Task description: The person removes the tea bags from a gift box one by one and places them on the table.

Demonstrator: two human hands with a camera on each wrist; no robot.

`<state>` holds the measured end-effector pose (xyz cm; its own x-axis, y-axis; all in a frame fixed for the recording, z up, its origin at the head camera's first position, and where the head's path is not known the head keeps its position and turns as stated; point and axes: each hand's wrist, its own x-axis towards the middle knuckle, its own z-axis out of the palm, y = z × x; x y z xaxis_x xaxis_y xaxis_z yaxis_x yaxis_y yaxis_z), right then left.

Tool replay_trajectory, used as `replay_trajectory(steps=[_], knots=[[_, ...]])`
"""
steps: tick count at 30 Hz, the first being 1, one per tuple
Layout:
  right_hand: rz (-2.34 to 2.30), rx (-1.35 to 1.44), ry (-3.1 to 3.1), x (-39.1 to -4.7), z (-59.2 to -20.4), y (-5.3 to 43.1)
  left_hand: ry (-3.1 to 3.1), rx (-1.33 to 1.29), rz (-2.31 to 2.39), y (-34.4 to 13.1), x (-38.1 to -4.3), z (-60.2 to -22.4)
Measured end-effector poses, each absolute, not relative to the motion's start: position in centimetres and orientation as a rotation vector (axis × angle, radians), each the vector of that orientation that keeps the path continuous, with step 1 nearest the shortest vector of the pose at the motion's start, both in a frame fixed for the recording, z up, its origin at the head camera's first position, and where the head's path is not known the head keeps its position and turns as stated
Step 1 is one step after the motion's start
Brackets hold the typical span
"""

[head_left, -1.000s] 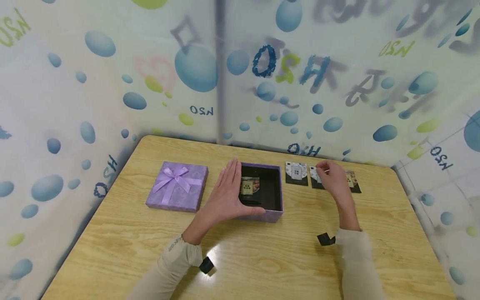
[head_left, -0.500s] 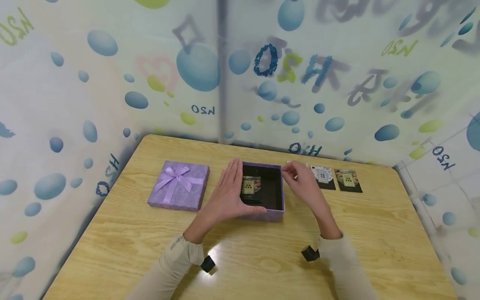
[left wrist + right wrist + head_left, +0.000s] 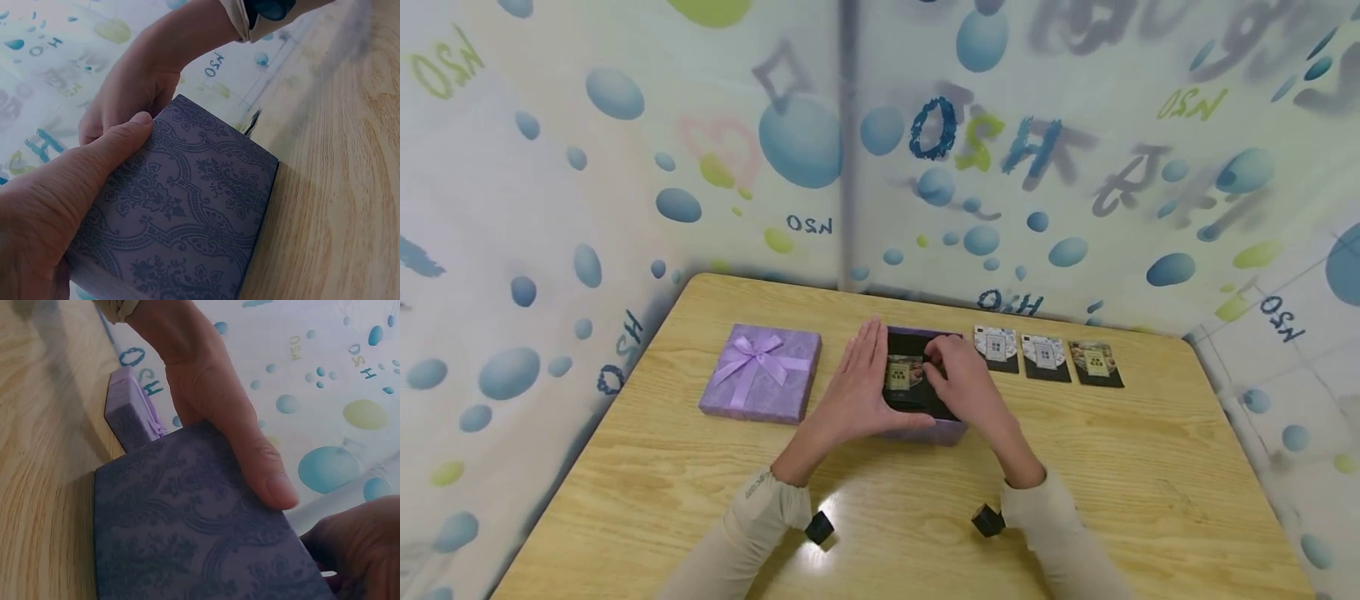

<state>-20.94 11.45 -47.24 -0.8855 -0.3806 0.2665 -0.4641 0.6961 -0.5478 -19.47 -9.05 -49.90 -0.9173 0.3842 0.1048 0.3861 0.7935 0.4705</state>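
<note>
The right hand (image 3: pixel 966 383) was down in the purple box (image 3: pixel 951 433), with its fingers bent. Its fingertips were by the right edge of a small packet (image 3: pixel 899 375). I could not tell if they had pinched that packet or anything else, because the hand hid what was under it. The left hand (image 3: pixel 853 392) was not curled around anything. Its fingers lay straight along the left side of the box, and its thumb lay along the front edge. That looked like a way to keep the box from sliding.

The box sat near the middle of the head frame with its top off. The packet was inside it, in the left part. I think the step was to get that packet out of the box. The next move seemed to need a good pinch on the thin edge, then a lift straight up, past the box wall.

Right of the middle, three more packets lay in a row on the table (image 3: pixel 910 508), a little apart: a white-and-black one (image 3: pixel 997 348), another like it (image 3: pixel 1047 360), and a brown one (image 3: pixel 1096 364) at the end. Left of the middle, the purple lid (image 3: pixel 786 400) lay flat with its bow (image 3: pixel 752 354) facing up.
</note>
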Motion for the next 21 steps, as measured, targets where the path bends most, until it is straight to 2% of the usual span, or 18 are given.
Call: replay_trajectory(steps=[5,12,21], knots=[[0.892,0.699,-2.897,-21.3,-48.2,10.0,-2.983,-0.647,-0.753,-9.1,-19.4,-50.3],[0.683,0.507,-3.024,-21.9,-48.7,8.5,-2.976,-0.644,-0.770,-9.0,-19.3,-50.5],[0.648,0.496,-3.278,-22.2,-48.9,7.6,-2.973,-0.660,-0.788,-9.2,-19.4,-49.8]])
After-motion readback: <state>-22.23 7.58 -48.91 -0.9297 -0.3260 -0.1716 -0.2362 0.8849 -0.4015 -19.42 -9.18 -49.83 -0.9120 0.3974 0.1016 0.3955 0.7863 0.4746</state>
